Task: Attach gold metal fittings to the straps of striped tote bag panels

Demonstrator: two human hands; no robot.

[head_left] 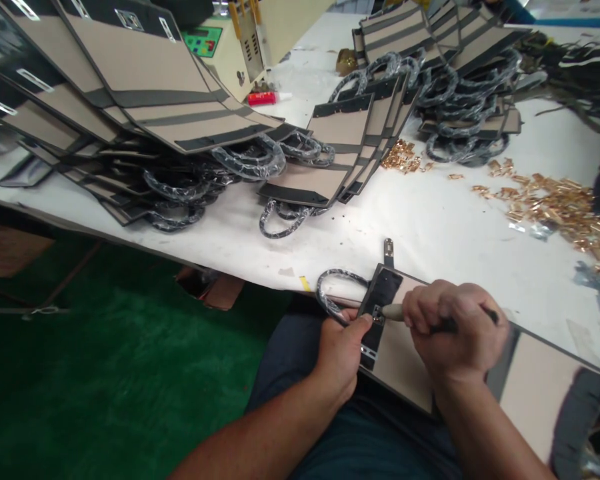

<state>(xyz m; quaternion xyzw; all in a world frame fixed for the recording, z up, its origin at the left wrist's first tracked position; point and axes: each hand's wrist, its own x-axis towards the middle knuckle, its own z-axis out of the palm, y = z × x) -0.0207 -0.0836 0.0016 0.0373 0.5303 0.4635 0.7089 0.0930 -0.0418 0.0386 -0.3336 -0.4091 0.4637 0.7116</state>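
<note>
A beige and black bag panel [405,360] lies across my lap and the table edge, with a plastic-wrapped loop handle [330,280] at its left end. My left hand [343,347] grips that end, its thumb on the black strip beside a small metal fitting [377,315]. Wrapped round a grey-tipped hand tool [393,312] is my right hand [455,327], and the tool's tip rests at the fitting. A strap with a metal piece [389,249] sticks out beyond the panel's far edge.
Stacked bag panels [155,87] with wrapped handles fill the back left, and more [340,147] stand at the middle. Gold-coloured metal parts [555,203] are scattered at the right. A red tube [263,99] lies near a machine [215,53]. The table's front edge borders a green floor [130,360].
</note>
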